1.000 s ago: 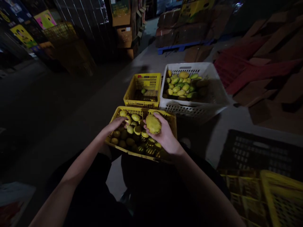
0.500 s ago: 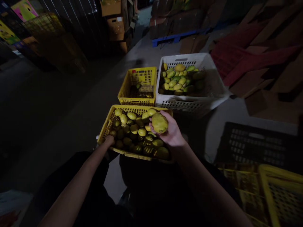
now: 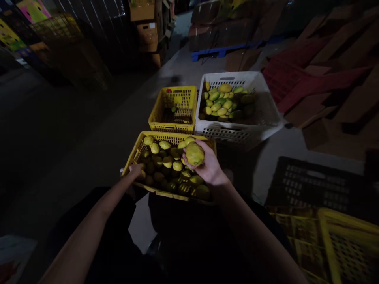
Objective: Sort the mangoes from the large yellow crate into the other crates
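The big room is dark, and light falls on the grey floor (image 3: 174, 73). At the far side there are brown cardboard boxes (image 3: 147, 36) in a pile and a flat blue pallet (image 3: 220, 52) with a big load on it. On the right, a red plastic crate (image 3: 325, 85) sits among more brown boxes. In the middle, near the person, is a long yellow plastic crate (image 3: 166, 134) with lots of round and oval yellow-green fruits (image 3: 177, 165) in it. The right hand (image 3: 209, 169) holds one big, lumpy yellow-green fruit (image 3: 194, 154) up over the right part of this crate, with the fingers curled around it. The left hand (image 3: 135, 171) is down at the crate's near left corner, next to some fruits. I cannot tell if it holds one. Just past the long crate, a smaller yellow plastic crate (image 3: 186, 96) has a little green fruit (image 3: 174, 109) inside. To its right, a big white plastic crate (image 3: 266, 104) has a heap of yellow and green fruits (image 3: 220, 105).
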Available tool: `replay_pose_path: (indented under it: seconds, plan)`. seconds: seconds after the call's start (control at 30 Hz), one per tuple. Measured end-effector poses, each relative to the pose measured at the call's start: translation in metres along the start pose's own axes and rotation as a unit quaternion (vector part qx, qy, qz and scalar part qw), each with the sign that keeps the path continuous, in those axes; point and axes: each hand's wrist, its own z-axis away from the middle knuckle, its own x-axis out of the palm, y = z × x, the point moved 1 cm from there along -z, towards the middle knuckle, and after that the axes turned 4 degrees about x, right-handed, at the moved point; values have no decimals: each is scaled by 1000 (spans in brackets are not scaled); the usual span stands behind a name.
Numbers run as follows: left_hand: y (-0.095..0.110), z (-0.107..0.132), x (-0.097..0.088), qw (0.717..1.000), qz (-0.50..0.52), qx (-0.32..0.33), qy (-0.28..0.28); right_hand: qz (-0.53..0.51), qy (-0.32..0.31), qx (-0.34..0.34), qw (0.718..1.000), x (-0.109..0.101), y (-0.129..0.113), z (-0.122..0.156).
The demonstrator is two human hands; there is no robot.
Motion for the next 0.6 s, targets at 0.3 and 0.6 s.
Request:
replay_pose_path:
  seconds: [0.3,0.6]
  plan:
    - [5,60,-92,883,435,173,34,90,-79,-35,992,6,18,-21]
    - [50,101,-40,624,751,143,-162,66,-180,-34,981,-1,52,-19]
